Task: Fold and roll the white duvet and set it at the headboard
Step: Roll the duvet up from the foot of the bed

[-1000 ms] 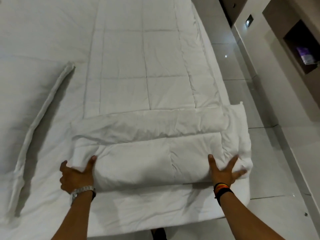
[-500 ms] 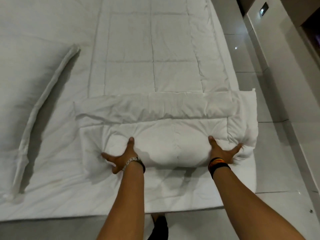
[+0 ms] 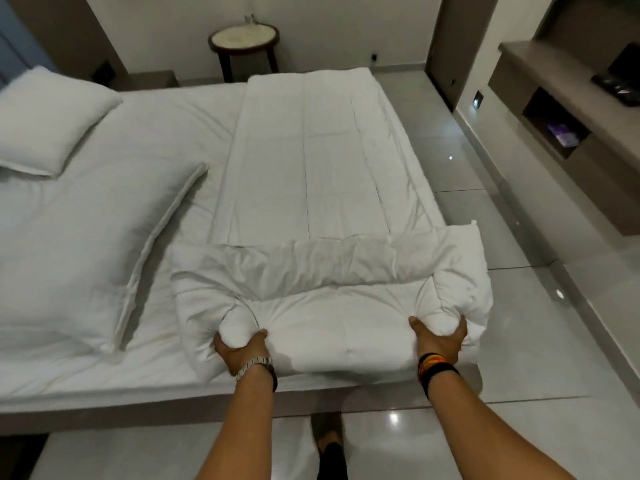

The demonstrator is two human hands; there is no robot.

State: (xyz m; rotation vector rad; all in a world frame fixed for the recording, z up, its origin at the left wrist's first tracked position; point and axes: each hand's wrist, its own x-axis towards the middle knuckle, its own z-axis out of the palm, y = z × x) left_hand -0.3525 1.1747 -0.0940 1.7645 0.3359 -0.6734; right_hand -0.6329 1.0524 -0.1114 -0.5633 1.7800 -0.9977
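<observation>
The white duvet (image 3: pixel 322 161) lies folded into a long strip along the right side of the bed, reaching to the far edge. Its near end is rolled into a thick bundle (image 3: pixel 332 299) at the bed's front edge. My left hand (image 3: pixel 242 348) grips a bunched fold at the roll's left end. At the right end my right hand (image 3: pixel 438 339) clutches another bunch of the roll. Both hands squeeze the fabric, fingers buried in it. The headboard side is to the left, out of frame.
Two white pillows (image 3: pixel 52 116) (image 3: pixel 86 251) lie on the bed's left part. A round side table (image 3: pixel 244 39) stands beyond the bed. Glossy tiled floor (image 3: pixel 519 306) runs along the right, with a wall shelf unit (image 3: pixel 571 109) further right. My foot (image 3: pixel 327 441) is below.
Both hands went from pressing flat on the roll to gripping bunches of it. The view has tilted up, now showing the far wall and side table.
</observation>
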